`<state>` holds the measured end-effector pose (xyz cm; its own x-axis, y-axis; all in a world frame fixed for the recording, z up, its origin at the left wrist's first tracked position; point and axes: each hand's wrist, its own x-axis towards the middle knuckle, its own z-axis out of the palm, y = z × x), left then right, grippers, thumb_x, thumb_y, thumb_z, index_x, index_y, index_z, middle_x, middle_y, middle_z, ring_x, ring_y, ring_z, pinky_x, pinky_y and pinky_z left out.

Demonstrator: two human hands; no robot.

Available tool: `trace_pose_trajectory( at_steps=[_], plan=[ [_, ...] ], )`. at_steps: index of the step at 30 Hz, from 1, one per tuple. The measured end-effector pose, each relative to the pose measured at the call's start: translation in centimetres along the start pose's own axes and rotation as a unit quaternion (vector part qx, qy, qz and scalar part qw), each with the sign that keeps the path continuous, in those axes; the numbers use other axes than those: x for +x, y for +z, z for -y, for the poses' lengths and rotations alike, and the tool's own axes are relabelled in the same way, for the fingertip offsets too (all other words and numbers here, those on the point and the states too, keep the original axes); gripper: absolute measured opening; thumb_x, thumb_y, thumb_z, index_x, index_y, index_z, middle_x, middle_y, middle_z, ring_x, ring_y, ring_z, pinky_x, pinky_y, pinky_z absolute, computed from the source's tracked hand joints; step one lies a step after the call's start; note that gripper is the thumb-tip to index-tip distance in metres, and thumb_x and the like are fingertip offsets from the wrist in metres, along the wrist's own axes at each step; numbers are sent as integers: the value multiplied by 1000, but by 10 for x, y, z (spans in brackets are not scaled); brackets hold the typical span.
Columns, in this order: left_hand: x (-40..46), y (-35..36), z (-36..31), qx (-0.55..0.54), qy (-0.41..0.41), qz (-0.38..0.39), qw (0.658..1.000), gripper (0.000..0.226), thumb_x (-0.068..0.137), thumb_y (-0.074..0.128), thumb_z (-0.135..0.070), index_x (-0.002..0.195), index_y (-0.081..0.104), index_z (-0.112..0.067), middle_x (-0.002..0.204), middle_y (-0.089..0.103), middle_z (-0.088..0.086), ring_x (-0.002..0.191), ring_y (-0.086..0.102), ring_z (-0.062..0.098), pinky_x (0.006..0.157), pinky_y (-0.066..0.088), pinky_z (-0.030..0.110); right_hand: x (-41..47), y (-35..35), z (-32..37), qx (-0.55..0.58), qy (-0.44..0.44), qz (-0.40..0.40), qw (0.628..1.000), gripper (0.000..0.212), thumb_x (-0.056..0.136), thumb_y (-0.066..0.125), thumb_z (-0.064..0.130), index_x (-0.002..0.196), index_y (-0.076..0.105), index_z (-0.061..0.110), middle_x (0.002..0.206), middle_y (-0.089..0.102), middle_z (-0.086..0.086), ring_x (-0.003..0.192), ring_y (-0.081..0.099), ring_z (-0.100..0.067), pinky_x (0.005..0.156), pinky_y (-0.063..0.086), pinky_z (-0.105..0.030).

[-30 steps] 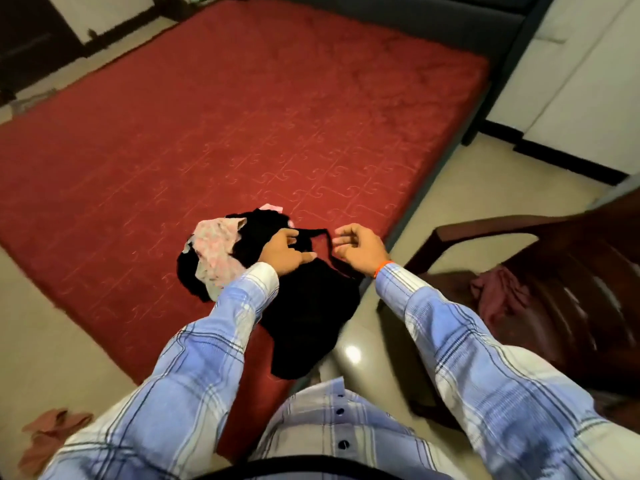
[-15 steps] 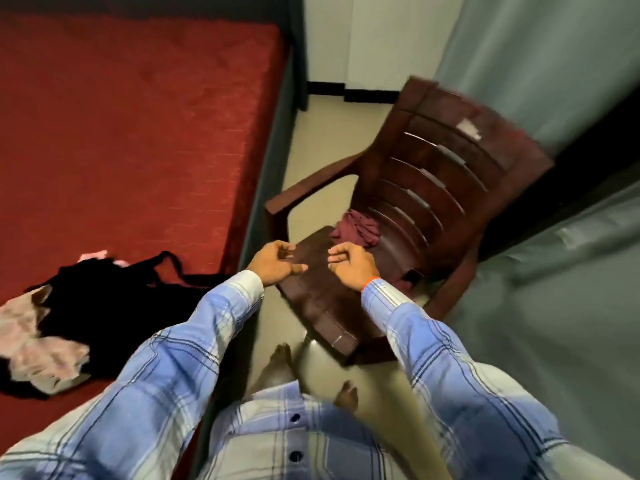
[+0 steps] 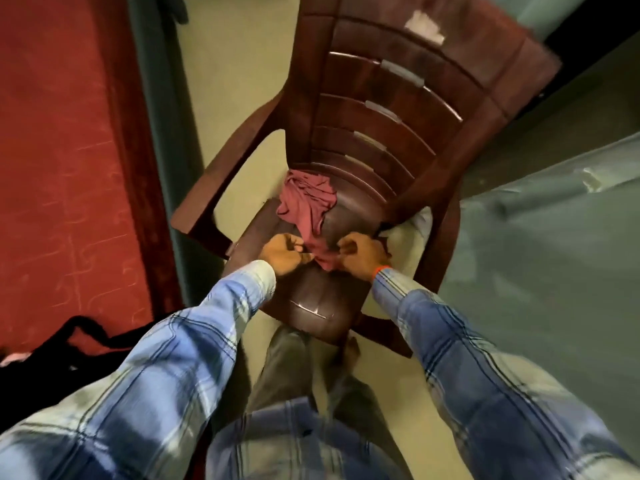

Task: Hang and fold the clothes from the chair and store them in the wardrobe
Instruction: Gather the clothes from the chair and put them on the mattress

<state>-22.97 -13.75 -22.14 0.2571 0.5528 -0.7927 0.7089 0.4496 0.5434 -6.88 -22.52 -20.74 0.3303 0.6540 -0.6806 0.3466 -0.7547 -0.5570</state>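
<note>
Task looked partway thru, judging by how things lay. One piece of clothing, a crumpled maroon cloth (image 3: 306, 202), was on the seat of the brown plastic chair (image 3: 388, 109), bunched toward the back w/ a tail running forward to the hands. Nothing else showed on the chair. At the lower left a black garment (image 3: 52, 355) lay on the red bed (image 3: 62, 150), unfolded, w/ a bit of pink cloth (image 3: 10, 358) at the frame edge beside it. No wardrobe or hanger in view, so I'd say folding, hanging & storing were all still to do; the chair was nearly cleared.

Left hand (image 3: 282, 252): fingers curled in, at the near tail of the maroon cloth. It seemed to pinch the cloth's edge betw. thumb & fingertips, but the contact spot was small & a bit blurred, so not fully certain.

Right hand (image 3: 362, 252): also curled, knuckles up, fingers bent round the lower end of the same cloth; the fabric ran right into its grip. An orange band sat at that wrist. Both hands were close together over the front half of the seat, the cloth's tail betw. them.

Both arms wore blue plaid sleeves. The person stood right at the chair's front edge, on a pale floor (image 3: 221, 98).
</note>
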Motion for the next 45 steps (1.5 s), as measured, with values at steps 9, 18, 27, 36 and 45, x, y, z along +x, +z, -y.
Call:
trace_pose_trajectory(
  at_steps=[9, 18, 27, 36, 45],
  plan=[
    [108, 15, 25, 2, -59, 57, 997, 37, 87, 63, 0, 122, 65, -13, 111, 68, 7, 103, 62, 16, 91, 47, 28, 96, 61, -27, -75, 32, 88, 993, 35, 83, 72, 21, 118, 67, 20, 119, 68, -2, 113, 61, -19, 88, 37, -13],
    [168, 39, 26, 35, -58, 98, 993, 38, 79, 66, -6, 117, 66, -9, 109, 65, 4, 100, 59, 16, 98, 47, 29, 134, 87, -45, -95, 39, 127, 986, 50, 78, 76, 20, 126, 63, 16, 130, 60, -9, 117, 60, -28, 103, 44, -34],
    [132, 35, 16, -82, -25, -26, 996, 19, 62, 64, -17, 66, 76, -31, 88, 76, -2, 99, 69, 18, 101, 51, 39, 98, 52, -35, -55, 29, 45, 997, 32, 75, 77, 22, 106, 69, 19, 112, 66, -5, 105, 64, -24, 96, 45, -25],
    [155, 69, 36, 11, -56, 52, 997, 51, 85, 66, -5, 133, 59, -19, 126, 61, -1, 121, 56, 16, 108, 41, 27, 116, 73, -72, -98, 11, 84, 992, 34, 81, 74, 28, 113, 69, 16, 117, 67, -4, 110, 62, -23, 84, 39, -18],
    [163, 50, 46, -114, -69, -54, 990, 36, 52, 78, -39, 81, 66, -22, 95, 71, 2, 93, 69, 18, 96, 53, 35, 103, 65, -57, -40, 27, 35, 998, 49, 78, 74, 15, 124, 57, 14, 114, 65, -11, 108, 61, -24, 95, 42, -24]
  ],
)
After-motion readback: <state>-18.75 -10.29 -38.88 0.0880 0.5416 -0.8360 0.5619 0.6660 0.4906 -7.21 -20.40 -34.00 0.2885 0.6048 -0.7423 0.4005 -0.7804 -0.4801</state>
